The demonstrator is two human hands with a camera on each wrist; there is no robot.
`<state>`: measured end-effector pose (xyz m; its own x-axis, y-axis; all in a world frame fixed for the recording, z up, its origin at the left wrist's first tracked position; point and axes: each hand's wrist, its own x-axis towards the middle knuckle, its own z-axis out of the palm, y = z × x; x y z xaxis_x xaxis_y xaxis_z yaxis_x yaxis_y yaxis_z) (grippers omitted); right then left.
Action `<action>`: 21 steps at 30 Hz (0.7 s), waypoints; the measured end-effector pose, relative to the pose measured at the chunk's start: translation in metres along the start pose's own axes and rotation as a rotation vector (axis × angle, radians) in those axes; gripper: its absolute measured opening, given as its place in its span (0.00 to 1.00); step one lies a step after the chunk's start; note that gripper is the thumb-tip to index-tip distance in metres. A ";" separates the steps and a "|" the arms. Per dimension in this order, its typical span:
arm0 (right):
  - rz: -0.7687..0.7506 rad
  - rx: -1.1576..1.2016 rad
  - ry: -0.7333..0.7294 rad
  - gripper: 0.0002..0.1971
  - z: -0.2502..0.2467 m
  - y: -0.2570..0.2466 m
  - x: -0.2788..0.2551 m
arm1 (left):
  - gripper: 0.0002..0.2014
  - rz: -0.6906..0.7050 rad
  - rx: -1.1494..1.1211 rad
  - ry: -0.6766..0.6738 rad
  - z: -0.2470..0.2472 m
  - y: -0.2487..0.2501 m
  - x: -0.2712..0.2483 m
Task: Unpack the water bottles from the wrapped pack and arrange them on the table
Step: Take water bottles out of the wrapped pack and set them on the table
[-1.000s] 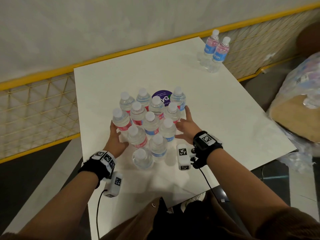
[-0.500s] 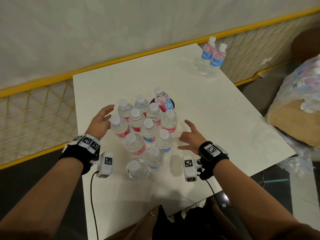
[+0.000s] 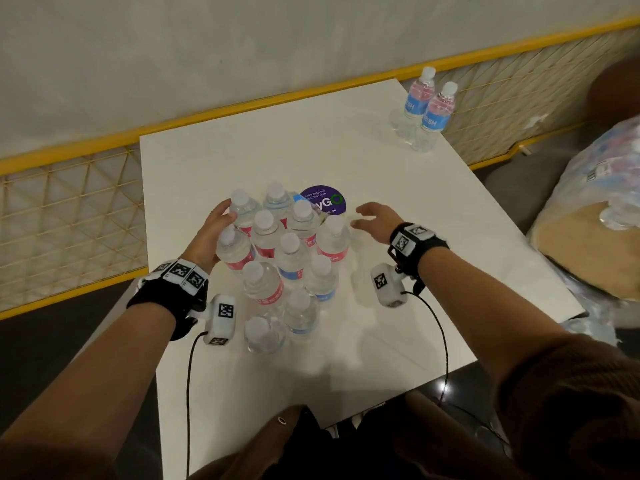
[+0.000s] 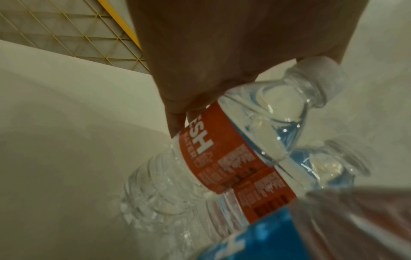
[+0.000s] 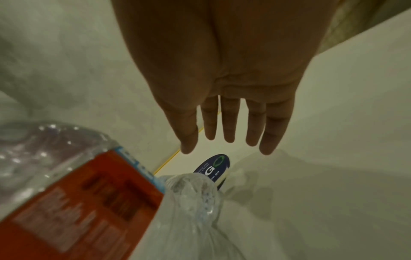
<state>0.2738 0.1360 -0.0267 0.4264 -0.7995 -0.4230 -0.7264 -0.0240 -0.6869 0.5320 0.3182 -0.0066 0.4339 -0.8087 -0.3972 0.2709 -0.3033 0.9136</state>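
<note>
Several clear water bottles (image 3: 291, 258) with white caps and red or blue labels stand bunched in the middle of the white table (image 3: 433, 244). My left hand (image 3: 218, 223) rests against the bunch's left side, palm and fingers touching the two leftmost bottles. In the left wrist view the palm (image 4: 222, 52) lies on a red-labelled bottle (image 4: 213, 149). My right hand (image 3: 367, 218) hovers open just right of the bunch, fingers spread and holding nothing. The right wrist view shows its straight fingers (image 5: 229, 123) above the table, a red-labelled bottle (image 5: 89, 202) beside them.
Two more bottles (image 3: 427, 109) stand at the table's far right corner. A round purple sticker (image 3: 325, 202) lies behind the bunch. A plastic-wrapped pack (image 3: 595, 216) sits off the table's right edge. Yellow mesh fencing (image 3: 69, 209) runs along the left and far sides.
Both hands let go of the bunch's sides and drew back. The left hand has since come back against the left bottles. The right hand has moved to the far right side, still open.
</note>
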 end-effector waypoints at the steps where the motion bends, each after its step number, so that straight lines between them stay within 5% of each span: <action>1: -0.019 -0.032 -0.016 0.24 0.001 -0.007 0.005 | 0.12 0.005 -0.028 0.002 0.001 0.000 0.000; 6: -0.097 -0.214 -0.121 0.22 0.022 -0.029 0.026 | 0.11 0.015 -0.056 0.019 0.006 0.003 -0.001; 11: -0.110 -0.404 -0.226 0.16 0.034 -0.031 0.037 | 0.20 0.004 -0.069 0.008 0.006 0.005 -0.004; 21: 0.072 -0.071 -0.220 0.12 0.030 -0.015 0.033 | 0.14 -0.013 -0.055 0.015 0.003 0.001 -0.001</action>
<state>0.3153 0.1275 -0.0481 0.4736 -0.6511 -0.5931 -0.7917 -0.0197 -0.6106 0.5291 0.3169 -0.0056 0.4427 -0.7972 -0.4105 0.3232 -0.2852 0.9023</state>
